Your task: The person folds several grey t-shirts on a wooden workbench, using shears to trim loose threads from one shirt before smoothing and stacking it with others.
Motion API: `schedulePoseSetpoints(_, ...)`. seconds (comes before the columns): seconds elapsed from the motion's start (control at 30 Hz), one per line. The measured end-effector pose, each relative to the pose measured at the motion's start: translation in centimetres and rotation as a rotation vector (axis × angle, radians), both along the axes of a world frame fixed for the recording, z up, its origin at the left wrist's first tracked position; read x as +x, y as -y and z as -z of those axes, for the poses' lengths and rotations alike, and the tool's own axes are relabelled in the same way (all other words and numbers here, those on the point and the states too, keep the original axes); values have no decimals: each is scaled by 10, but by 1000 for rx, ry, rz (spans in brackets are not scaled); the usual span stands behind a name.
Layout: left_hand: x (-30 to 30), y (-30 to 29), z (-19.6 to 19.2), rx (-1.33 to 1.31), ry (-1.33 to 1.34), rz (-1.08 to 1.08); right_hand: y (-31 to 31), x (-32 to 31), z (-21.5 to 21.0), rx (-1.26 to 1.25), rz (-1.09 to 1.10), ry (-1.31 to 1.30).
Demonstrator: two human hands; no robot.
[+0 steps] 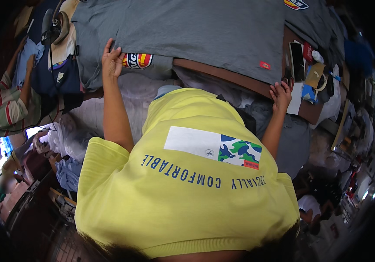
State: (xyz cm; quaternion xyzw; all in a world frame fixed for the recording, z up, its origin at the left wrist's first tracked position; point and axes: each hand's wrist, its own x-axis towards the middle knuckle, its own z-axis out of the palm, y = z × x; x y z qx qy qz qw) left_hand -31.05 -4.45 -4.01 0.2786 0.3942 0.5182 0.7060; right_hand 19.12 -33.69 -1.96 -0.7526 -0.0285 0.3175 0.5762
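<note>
A large grey shirt lies spread over a brown tabletop, its lower hem running across in front of me. My left hand rests against the left part of this hem with fingers apart on the cloth. At the right corner of the hem, beside a small red tag, my right hand has its fingers closed on the fabric edge. Beneath the hem, next to my left hand, shows another grey garment with a colourful printed patch.
A dark phone, a roll of tape and small items lie on the table at right. An iron stands at far left, near a co-worker handling a light blue cloth. Plastic-wrapped bundles sit below the table edge.
</note>
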Motion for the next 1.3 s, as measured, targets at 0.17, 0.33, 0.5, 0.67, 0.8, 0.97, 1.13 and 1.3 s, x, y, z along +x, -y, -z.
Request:
schedulePoseSetpoints(0.17, -9, 5, 16, 96, 240, 2, 13, 10, 20, 164, 129, -125)
schedulePoseSetpoints(0.33, -9, 6, 25, 152, 323, 1, 20, 21, 29, 217, 134, -180)
schedulePoseSetpoints(0.5, -17, 3, 33, 177, 288, 11, 19, 17, 26, 226, 143, -197)
schedulePoseSetpoints(0.67, -18, 3, 29, 161, 287, 26, 12, 11, 15, 190, 124, -178)
schedulePoseSetpoints(0.8, -21, 0, 31, 170, 288, 54, 8, 3, 6, 177, 118, -139)
schedulePoseSetpoints(0.97, -12, 3, 16, 118, 196, 70, 10, 3, -2, 196, 56, -153)
schedulePoseSetpoints(1.13, -8, -8, -13, -5, -192, 234, 11, 6, -24, 5, -15, -123)
schedulePoseSetpoints(1.3, 15, -53, -46, 100, -987, 386, -3, 40, -21, -153, -199, 219)
